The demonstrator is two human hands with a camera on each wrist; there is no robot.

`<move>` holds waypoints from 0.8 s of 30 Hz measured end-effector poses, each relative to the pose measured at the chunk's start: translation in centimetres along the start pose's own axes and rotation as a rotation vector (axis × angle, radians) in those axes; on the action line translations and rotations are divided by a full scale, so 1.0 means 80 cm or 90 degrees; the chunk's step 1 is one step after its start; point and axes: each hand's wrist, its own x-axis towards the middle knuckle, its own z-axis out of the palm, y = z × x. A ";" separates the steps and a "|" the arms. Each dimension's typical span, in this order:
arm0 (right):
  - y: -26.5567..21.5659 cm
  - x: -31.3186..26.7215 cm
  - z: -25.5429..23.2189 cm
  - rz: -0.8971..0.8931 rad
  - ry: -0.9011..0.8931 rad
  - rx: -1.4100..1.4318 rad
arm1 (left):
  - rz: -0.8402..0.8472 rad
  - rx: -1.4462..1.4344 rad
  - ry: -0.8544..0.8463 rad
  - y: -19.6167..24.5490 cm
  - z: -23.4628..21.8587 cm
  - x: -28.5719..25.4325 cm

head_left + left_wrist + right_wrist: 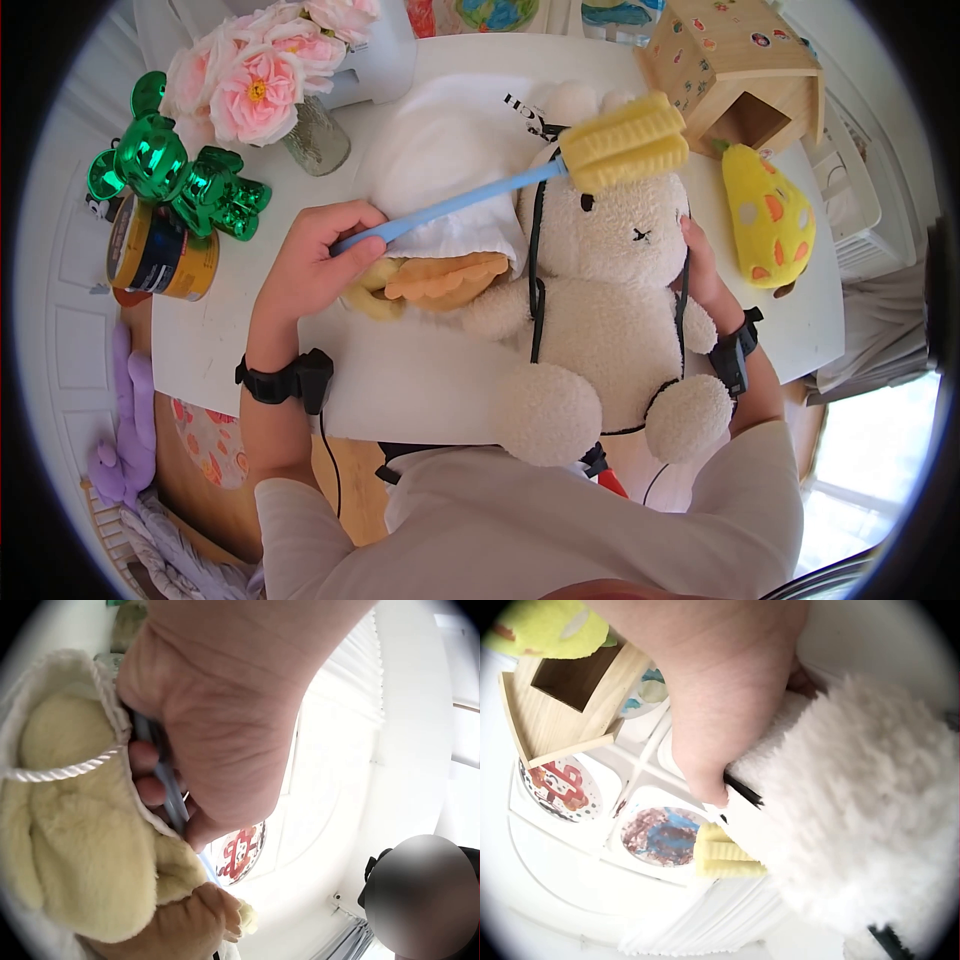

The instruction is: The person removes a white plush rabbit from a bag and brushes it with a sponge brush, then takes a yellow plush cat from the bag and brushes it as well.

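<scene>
Two hands: my left hand [322,252] curls round a long blue-handled, ribbed yellow brush [480,192]; my right hand [704,266] grips the fleecy cream plush rabbit [602,335] beside its face.

Tally. Hands [325,255] [703,265]: two. Wristbands [285,381] [733,358]: two. Desk [395,400]: one. Brush [455,208]: one. Plush toys: at least four, counting one rabbit [605,330], one pear [768,220], one purple toy [130,430], one yellow toy [90,847] (brown piece beside it may be a fifth; cannot tell). Bag [430,150]: one. Green figure [150,162]: one. Tin [155,245]: one. Vase [318,140]: one. Blooms [257,90]: several, overlapping. House [690,60]: one. Wall pictures [660,836]: at least three.
</scene>
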 end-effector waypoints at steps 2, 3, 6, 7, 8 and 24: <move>0.000 -0.002 -0.001 0.015 -0.010 0.017 | -0.020 -0.033 0.009 -0.003 0.004 -0.003; -0.001 -0.002 0.001 0.009 -0.011 0.013 | -0.006 -0.058 0.003 -0.006 0.003 -0.003; -0.008 -0.003 0.008 -0.018 -0.007 -0.031 | 0.147 -0.022 -0.022 -0.019 -0.002 0.002; -0.011 -0.004 0.008 -0.027 -0.002 -0.070 | 0.217 0.008 -0.033 -0.022 -0.003 0.005; -0.009 -0.004 0.007 -0.027 -0.005 -0.069 | 0.207 0.018 -0.032 -0.020 -0.004 0.005; -0.006 -0.003 0.007 0.005 -0.003 -0.033 | 0.069 -0.110 -0.011 -0.018 0.001 -0.002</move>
